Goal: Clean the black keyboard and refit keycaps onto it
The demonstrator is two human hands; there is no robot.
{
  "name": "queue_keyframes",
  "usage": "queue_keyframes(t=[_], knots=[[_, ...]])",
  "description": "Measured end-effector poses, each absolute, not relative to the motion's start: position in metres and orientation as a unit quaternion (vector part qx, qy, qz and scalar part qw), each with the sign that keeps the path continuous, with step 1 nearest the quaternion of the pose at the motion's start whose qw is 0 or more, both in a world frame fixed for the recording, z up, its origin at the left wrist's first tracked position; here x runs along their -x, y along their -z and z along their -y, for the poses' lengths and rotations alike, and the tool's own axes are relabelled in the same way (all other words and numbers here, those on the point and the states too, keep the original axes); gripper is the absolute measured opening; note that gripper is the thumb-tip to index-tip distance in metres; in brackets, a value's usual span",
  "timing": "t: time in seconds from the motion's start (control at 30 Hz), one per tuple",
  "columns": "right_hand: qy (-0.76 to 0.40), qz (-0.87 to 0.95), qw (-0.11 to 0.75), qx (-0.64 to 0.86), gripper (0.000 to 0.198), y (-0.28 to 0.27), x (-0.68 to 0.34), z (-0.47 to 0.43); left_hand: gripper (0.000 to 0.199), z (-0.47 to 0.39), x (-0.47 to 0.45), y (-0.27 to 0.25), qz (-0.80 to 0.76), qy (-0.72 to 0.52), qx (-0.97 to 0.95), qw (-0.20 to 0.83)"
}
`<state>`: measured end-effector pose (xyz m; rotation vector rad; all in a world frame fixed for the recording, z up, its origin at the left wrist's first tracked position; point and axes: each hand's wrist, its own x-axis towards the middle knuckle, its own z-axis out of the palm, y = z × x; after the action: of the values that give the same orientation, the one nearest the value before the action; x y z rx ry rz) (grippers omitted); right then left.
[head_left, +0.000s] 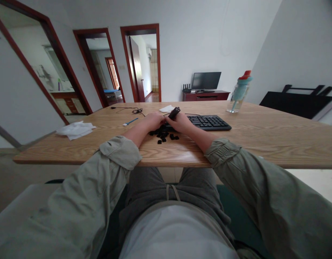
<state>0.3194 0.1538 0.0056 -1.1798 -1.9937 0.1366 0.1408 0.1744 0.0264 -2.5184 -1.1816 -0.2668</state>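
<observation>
A black computer keyboard lies on the wooden table, its left part mostly covered by my hands. My right hand is closed around a black handled tool; the tool slants with its upper end away from me, and its lower end is hidden. Close beside it, my left hand is over the keyboard's left end with fingers curled in. What those fingers hold, if anything, is hidden. Several loose black keycaps are scattered on the table just in front of the keyboard, below both hands.
On the table are a blue-handled brush, a coiled black cable, white tissues at left and a white paper behind my hands. A water bottle with a red-and-blue top stands at the back right.
</observation>
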Motion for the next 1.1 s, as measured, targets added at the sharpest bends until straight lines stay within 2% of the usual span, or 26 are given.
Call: queue_keyframes(t=[0.17, 0.3, 0.5, 0.67, 0.9, 1.1], knots=[[-0.089, 0.77, 0.417, 0.474, 0.034, -0.009, -0.321, -0.154, 0.03, -0.172, -0.143, -0.026, 0.43, 0.105, 0.879, 0.178], [-0.098, 0.776, 0.408, 0.471, 0.026, -0.014, -0.321, -0.152, 0.03, -0.175, -0.143, -0.024, 0.425, 0.117, 0.879, 0.18], [-0.081, 0.793, 0.364, 0.481, 0.022, -0.011, -0.328, -0.149, 0.022, -0.189, -0.128, -0.019, 0.419, 0.167, 0.889, 0.085], [-0.122, 0.808, 0.388, 0.426, 0.021, -0.004, -0.336, -0.157, 0.02, -0.192, -0.125, -0.018, 0.431, 0.201, 0.879, 0.041], [-0.144, 0.764, 0.423, 0.464, 0.031, -0.012, -0.329, -0.162, 0.025, -0.184, -0.136, -0.024, 0.447, 0.216, 0.864, 0.085], [-0.14, 0.763, 0.433, 0.459, 0.032, -0.014, -0.328, -0.161, 0.03, -0.178, -0.141, -0.03, 0.415, 0.146, 0.881, 0.174]])
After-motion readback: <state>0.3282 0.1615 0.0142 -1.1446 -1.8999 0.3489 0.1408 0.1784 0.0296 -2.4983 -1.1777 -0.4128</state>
